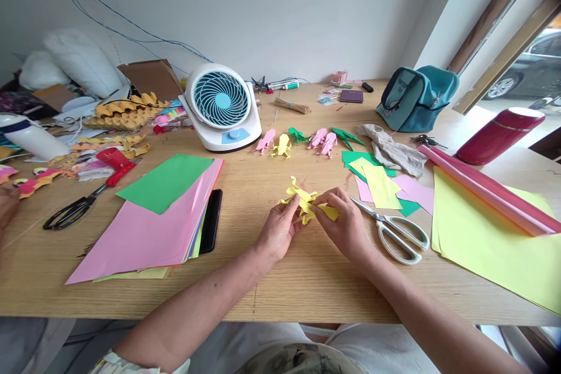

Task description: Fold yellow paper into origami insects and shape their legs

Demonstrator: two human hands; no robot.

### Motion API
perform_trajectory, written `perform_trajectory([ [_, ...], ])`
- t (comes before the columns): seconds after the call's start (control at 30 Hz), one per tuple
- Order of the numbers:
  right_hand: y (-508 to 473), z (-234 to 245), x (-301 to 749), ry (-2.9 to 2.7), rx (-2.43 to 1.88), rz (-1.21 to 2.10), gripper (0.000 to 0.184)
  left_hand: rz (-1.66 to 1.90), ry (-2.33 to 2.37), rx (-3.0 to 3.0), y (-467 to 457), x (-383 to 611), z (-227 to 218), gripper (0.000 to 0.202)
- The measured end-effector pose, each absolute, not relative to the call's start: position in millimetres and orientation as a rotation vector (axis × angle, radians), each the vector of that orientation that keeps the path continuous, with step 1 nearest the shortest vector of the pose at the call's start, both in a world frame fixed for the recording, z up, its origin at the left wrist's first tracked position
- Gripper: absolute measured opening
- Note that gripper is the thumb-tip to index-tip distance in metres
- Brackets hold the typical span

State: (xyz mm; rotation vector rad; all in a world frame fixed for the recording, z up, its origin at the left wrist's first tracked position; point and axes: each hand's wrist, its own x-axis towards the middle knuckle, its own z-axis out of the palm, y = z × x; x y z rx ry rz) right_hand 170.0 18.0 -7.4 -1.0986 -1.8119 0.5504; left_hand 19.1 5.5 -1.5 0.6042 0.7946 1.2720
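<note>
My left hand (279, 228) and my right hand (342, 223) both pinch a folded yellow paper figure (305, 200) just above the wooden table (280, 286), near its middle. The fingers of each hand are closed on the paper's edges. White-handled scissors (397, 231) lie right beside my right hand. A row of finished pink, yellow and green paper figures (307, 140) sits farther back.
A stack of pink and green sheets (153, 216) lies at the left over a black phone (211, 219). Black scissors (72, 210), a white fan (221, 106), a teal bag (414, 99), a red flask (499, 135), large yellow sheets (491, 239) with a pink roll (486, 187). Another person's hand (6, 204) at far left.
</note>
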Motion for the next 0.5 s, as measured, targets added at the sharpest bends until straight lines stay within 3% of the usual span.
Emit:
perform_trajectory([
  [0.5, 17.5, -3.6, 166.8, -1.764, -1.108, 0.574, 0.007, 1.291, 0.841, 0.682, 5.0, 18.3, -4.6, 0.039],
])
